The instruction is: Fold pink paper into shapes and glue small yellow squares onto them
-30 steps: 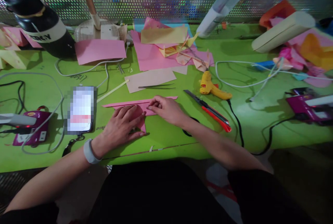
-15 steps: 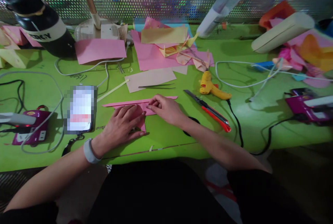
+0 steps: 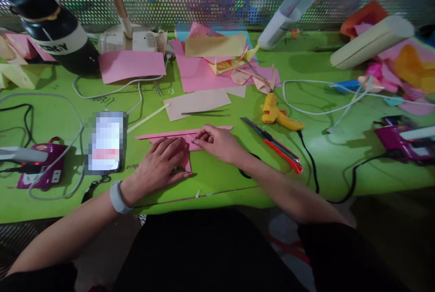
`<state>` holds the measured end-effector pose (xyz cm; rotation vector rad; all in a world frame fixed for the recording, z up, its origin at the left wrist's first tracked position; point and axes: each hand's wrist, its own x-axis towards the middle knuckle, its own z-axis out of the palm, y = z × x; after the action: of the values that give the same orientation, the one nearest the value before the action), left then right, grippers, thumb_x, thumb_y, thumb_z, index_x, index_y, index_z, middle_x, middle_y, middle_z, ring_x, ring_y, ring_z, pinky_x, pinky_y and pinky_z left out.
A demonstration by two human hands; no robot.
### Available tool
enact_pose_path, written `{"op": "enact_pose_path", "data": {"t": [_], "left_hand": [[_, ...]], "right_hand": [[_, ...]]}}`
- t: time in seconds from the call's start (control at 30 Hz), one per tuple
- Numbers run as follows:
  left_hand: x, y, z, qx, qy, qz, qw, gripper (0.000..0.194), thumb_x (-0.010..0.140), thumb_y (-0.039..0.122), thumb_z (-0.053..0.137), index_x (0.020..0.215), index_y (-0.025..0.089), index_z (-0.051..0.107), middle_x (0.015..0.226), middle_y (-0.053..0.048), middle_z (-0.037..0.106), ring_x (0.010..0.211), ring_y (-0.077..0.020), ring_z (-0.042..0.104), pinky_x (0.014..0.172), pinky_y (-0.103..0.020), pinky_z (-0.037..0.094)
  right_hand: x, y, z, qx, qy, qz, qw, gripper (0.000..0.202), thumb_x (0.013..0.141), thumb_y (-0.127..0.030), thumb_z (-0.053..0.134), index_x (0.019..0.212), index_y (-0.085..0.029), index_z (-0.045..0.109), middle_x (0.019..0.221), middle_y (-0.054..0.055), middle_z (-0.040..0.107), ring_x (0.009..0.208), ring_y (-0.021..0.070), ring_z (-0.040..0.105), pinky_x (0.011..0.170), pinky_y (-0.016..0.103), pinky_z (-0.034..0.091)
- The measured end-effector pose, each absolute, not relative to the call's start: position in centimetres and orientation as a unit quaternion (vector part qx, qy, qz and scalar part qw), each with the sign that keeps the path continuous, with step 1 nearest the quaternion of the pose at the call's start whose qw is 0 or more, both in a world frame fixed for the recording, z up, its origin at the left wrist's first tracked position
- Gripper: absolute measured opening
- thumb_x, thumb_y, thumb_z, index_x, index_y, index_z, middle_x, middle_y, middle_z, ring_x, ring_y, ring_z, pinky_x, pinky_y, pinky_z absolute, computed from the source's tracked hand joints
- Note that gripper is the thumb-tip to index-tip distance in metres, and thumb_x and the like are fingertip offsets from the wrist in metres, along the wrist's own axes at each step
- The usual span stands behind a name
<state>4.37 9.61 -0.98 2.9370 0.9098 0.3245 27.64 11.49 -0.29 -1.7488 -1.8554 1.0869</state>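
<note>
Folded pink paper (image 3: 185,158) lies on the green table, with a long narrow pink strip (image 3: 183,131) along its far edge. My left hand (image 3: 161,160) rests on the paper, fingers stretched out and thumb spread toward me; it covers much of the sheet. Thumb and index finger of my right hand (image 3: 217,142) are pinched together at the paper's right part, just below the strip. The exact bit between those fingertips is partly hidden. Beyond the strip, tweezers (image 3: 205,112) lie on a beige paper piece (image 3: 197,102).
To the right lie a red utility knife (image 3: 272,145) and a yellow glue gun (image 3: 280,117) with a black cord. A phone (image 3: 106,142) is at left. Cut paper (image 3: 180,65), a dark bottle (image 3: 61,34), a fan (image 3: 122,25) and purple power blocks (image 3: 44,165) stand farther out.
My left fingers have drawn slightly closer together on the pink paper. My right hand keeps its pinch in almost the same place; the view has shifted very slightly.
</note>
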Motion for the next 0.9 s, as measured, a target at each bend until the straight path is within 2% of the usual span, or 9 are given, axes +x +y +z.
{"op": "enact_pose_path", "data": {"t": [0.2, 0.7, 0.9], "left_hand": [[4.53, 9.57, -0.9, 0.951, 0.287, 0.111, 0.011, 0.069, 0.095, 0.063, 0.044, 0.136, 0.008, 0.052, 0.138, -0.02, 0.058, 0.129, -0.0353, 0.051, 0.108, -0.052, 0.043], [4.56, 9.55, -0.78, 0.953, 0.284, 0.106, -0.003, 0.067, 0.095, 0.063, 0.044, 0.137, 0.011, 0.052, 0.138, -0.021, 0.056, 0.129, -0.0363, 0.051, 0.107, -0.052, 0.043], [4.46, 9.51, -1.06, 0.952, 0.283, 0.114, 0.014, 0.07, 0.095, 0.063, 0.045, 0.139, 0.009, 0.049, 0.14, -0.021, 0.055, 0.132, -0.0353, 0.049, 0.11, -0.052, 0.041]], "right_hand": [[27.39, 11.5, 0.09, -0.626, -0.656, 0.382, 0.177, 0.01, 0.086, -0.03, 0.069, 0.087, -0.021, 0.064, 0.079, 0.0, 0.072, 0.066, 0.0133, 0.061, 0.058, 0.026, 0.043], [27.3, 11.45, 0.09, -0.62, -0.654, 0.391, 0.187, 0.012, 0.087, -0.031, 0.068, 0.092, -0.021, 0.064, 0.084, 0.0, 0.072, 0.066, 0.0135, 0.063, 0.059, 0.027, 0.046], [27.37, 11.47, 0.02, -0.612, -0.662, 0.386, 0.196, 0.011, 0.089, -0.03, 0.066, 0.092, -0.021, 0.063, 0.086, 0.001, 0.072, 0.068, 0.0137, 0.063, 0.061, 0.028, 0.048]]}}
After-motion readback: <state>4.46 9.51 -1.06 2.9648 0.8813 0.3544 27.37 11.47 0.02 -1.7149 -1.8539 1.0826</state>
